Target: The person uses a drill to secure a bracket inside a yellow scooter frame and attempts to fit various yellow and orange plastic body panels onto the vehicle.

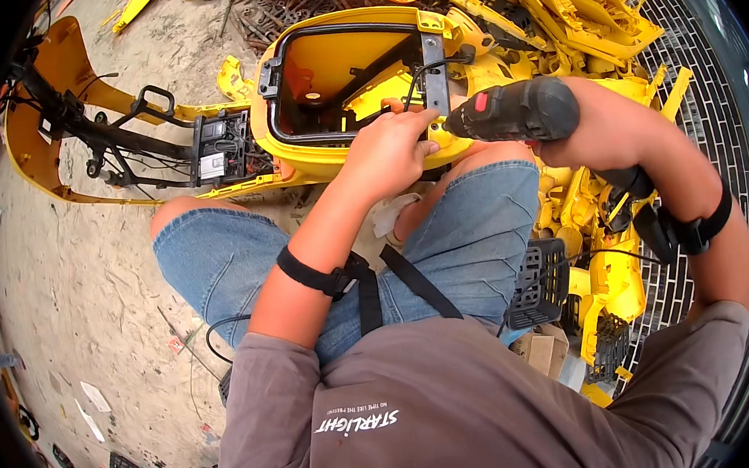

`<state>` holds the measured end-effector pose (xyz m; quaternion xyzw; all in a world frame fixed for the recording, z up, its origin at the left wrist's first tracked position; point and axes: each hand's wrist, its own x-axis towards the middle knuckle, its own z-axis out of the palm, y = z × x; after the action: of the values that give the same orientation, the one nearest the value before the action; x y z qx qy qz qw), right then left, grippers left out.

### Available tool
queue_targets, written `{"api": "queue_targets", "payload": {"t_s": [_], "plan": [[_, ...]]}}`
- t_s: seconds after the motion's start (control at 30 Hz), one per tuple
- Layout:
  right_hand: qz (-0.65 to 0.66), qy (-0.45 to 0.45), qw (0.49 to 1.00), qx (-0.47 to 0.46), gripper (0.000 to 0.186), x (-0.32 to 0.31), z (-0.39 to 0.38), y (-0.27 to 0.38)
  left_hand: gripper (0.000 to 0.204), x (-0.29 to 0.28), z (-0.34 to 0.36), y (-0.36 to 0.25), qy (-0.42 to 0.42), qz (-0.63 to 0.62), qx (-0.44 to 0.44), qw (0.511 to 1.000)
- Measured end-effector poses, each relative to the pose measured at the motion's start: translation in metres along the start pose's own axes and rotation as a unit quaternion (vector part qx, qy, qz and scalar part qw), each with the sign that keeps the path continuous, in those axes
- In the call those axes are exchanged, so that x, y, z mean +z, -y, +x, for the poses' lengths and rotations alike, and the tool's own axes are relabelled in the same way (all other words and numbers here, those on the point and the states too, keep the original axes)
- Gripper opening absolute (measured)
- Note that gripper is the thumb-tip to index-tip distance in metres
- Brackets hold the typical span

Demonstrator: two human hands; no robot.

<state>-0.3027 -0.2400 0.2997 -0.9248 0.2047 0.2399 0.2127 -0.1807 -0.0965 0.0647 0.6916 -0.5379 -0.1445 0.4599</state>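
Observation:
My right hand (585, 140) is wrapped round the grip of a black cordless drill (519, 110) with a red button on its side. The drill lies nearly level, its nose pointing left at the near right corner of an open yellow scooter body shell (338, 156). Close to the drill's tip, my left hand (388, 152) rests over the shell's near rim, index finger and thumb drawn together. What those fingers pinch is hidden. A grey metal bracket (435, 75) crosses the shell's right end, with a black cable (415, 77) beside it. Black rubber seal (276, 118) lines the opening.
Leftward, the shell joins a black scooter frame (143, 145) with a battery-like black unit (220, 149). Yellow plastic panels (581, 6) pile up at the right and far side. Metal rods (279, 21) lie behind. Black plastic crates (537, 283) stand by my right thigh.

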Motion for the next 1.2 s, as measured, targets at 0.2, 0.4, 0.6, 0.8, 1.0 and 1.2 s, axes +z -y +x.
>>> {"api": "queue_targets", "payload": {"t_s": [0.2,0.4,0.6,0.8,1.0,1.2], "plan": [[0.004,0.102,0.990,0.096,0.042,-0.042,0.025,0.003,0.045,0.001,-0.002,0.002,-0.001,-0.006,0.002,1.000],[-0.162,0.136,0.972,-0.098,0.036,-0.048,0.036,0.012,0.042,-0.001,-0.003,-0.001,0.017,-0.014,-0.004,1.000],[-0.222,0.152,0.954,-0.129,0.038,-0.062,0.062,0.007,0.047,-0.001,-0.002,0.002,0.013,-0.017,-0.001,1.000],[-0.217,0.153,0.956,-0.125,0.058,-0.062,0.068,0.009,0.043,-0.001,-0.002,0.001,0.017,-0.010,-0.005,1.000],[-0.233,0.135,0.956,-0.118,0.046,-0.060,0.063,0.007,0.041,-0.001,-0.003,0.000,0.017,-0.007,-0.003,1.000],[-0.341,0.126,0.919,-0.150,0.050,-0.061,0.060,0.019,0.046,0.000,-0.005,0.002,0.011,-0.006,0.003,1.000]]}}
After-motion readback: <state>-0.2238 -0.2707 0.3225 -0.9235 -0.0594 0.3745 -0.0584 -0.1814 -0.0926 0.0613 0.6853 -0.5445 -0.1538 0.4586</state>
